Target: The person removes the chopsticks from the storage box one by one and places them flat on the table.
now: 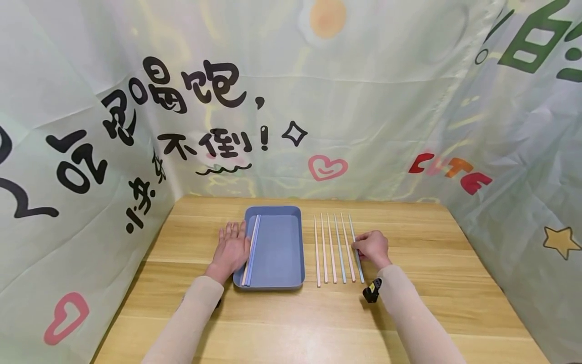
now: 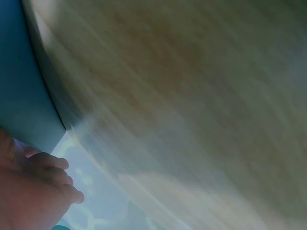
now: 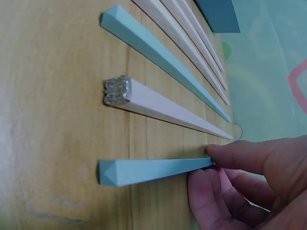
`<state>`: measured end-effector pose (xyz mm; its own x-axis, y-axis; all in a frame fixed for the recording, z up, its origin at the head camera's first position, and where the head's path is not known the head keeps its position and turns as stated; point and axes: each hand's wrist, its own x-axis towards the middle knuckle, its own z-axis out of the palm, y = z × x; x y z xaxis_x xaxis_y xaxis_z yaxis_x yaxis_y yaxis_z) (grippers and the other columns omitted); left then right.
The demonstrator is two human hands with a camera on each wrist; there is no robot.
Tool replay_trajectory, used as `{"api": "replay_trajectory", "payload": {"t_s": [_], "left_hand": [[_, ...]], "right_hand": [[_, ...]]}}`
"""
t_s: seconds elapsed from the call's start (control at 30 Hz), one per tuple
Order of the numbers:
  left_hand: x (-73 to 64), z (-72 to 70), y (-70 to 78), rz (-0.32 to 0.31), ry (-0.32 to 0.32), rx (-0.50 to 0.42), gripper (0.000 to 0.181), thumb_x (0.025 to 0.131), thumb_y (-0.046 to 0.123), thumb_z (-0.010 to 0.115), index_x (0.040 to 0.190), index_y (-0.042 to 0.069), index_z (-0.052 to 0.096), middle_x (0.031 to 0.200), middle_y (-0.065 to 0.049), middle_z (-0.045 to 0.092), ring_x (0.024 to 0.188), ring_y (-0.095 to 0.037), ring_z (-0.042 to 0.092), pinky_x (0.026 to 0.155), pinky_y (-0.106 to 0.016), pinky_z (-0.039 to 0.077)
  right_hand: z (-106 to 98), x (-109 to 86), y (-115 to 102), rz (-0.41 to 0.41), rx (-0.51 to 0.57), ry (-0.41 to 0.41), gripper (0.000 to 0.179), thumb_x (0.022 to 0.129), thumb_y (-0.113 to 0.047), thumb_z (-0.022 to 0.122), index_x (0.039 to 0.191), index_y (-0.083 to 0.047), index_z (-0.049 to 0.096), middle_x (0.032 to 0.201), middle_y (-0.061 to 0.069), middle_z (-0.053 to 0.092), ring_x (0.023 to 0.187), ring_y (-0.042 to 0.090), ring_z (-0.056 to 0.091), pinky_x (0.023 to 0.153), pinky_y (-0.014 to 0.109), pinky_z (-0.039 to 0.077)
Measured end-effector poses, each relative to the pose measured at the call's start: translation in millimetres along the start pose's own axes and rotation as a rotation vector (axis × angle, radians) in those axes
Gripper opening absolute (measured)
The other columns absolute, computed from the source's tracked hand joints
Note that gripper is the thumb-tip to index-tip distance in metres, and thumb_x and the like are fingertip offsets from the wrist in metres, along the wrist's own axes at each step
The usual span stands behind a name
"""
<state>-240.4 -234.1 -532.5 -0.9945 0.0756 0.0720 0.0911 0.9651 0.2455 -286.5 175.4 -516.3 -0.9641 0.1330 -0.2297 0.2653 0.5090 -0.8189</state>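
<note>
My right hand (image 1: pixel 373 247) pinches a light blue chopstick (image 3: pixel 148 170) between thumb and fingers, at the right end of a row on the table. Beside it lies a pale pink chopstick (image 3: pixel 168 110) with a silvery patterned end, then another light blue chopstick (image 3: pixel 163 60) and several pale pink ones farther left. At the left rim of a blue-grey tray (image 1: pixel 279 247) rests my left hand (image 1: pixel 231 253), its fingers stretched forward. Inside the tray, pale pink and bluish chopsticks (image 1: pixel 251 250) lie together along the left side, partly overlapped by that hand.
The wooden table (image 1: pixel 291 323) carries the tray left of the chopstick row. Printed cloth (image 1: pixel 373 126) hangs behind the table and on both sides. A small black device (image 1: pixel 372 291) sits at my right wrist.
</note>
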Motion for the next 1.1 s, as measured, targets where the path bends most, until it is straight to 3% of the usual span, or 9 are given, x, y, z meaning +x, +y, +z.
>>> {"api": "replay_trajectory", "payload": {"t_s": [0.2, 0.4, 0.63, 0.93, 1.1], "left_hand": [[0.9, -0.5, -1.5, -0.002, 0.0, 0.009, 0.063, 0.114, 0.03, 0.032, 0.166, -0.003, 0.022, 0.167, -0.034, 0.029, 0.159, -0.052, 0.02, 0.129, -0.068, 0.013], [1.0, -0.7, -2.1, 0.001, 0.016, 0.027, 0.062, 0.114, 0.03, 0.033, 0.165, -0.003, 0.024, 0.166, -0.034, 0.031, 0.158, -0.052, 0.022, 0.128, -0.069, 0.015], [-0.1, 3.0, -1.7, -0.006, 0.004, 0.024, 0.063, 0.114, 0.031, 0.033, 0.166, -0.003, 0.024, 0.166, -0.034, 0.031, 0.158, -0.053, 0.022, 0.128, -0.069, 0.014], [-0.7, 0.4, -1.3, -0.005, 0.008, 0.03, 0.063, 0.114, 0.032, 0.033, 0.166, -0.002, 0.024, 0.167, -0.034, 0.03, 0.158, -0.052, 0.023, 0.129, -0.068, 0.015], [0.7, -0.6, -0.6, -0.003, 0.008, 0.021, 0.063, 0.114, 0.031, 0.033, 0.166, -0.002, 0.023, 0.167, -0.034, 0.03, 0.159, -0.052, 0.022, 0.129, -0.068, 0.014]], "right_hand": [[-2, -1.3, -10, -0.022, -0.026, 0.016, 0.028, 0.089, -0.007, 0.078, 0.112, 0.009, 0.074, 0.075, 0.01, 0.072, 0.059, 0.014, 0.066, 0.056, 0.029, 0.061], [9, -8.5, -47, -0.113, -0.038, 0.008, 0.035, 0.098, -0.014, 0.071, 0.125, 0.008, 0.072, 0.087, 0.023, 0.076, 0.065, 0.025, 0.073, 0.065, 0.035, 0.064], [53, -19.7, -87, -0.148, 0.098, -0.105, 0.029, 0.097, -0.009, 0.071, 0.12, 0.008, 0.074, 0.108, 0.03, 0.076, 0.067, 0.022, 0.074, 0.075, 0.044, 0.066], [117, -40.3, -125, -0.184, 0.142, -0.207, 0.02, 0.094, -0.007, 0.073, 0.109, 0.005, 0.079, 0.104, 0.029, 0.077, 0.059, 0.015, 0.068, 0.06, 0.033, 0.064], [143, -46.6, -137, -0.208, 0.108, -0.23, 0.016, 0.093, -0.008, 0.075, 0.104, 0.003, 0.08, 0.097, 0.028, 0.078, 0.06, 0.02, 0.072, 0.059, 0.034, 0.064]]}}
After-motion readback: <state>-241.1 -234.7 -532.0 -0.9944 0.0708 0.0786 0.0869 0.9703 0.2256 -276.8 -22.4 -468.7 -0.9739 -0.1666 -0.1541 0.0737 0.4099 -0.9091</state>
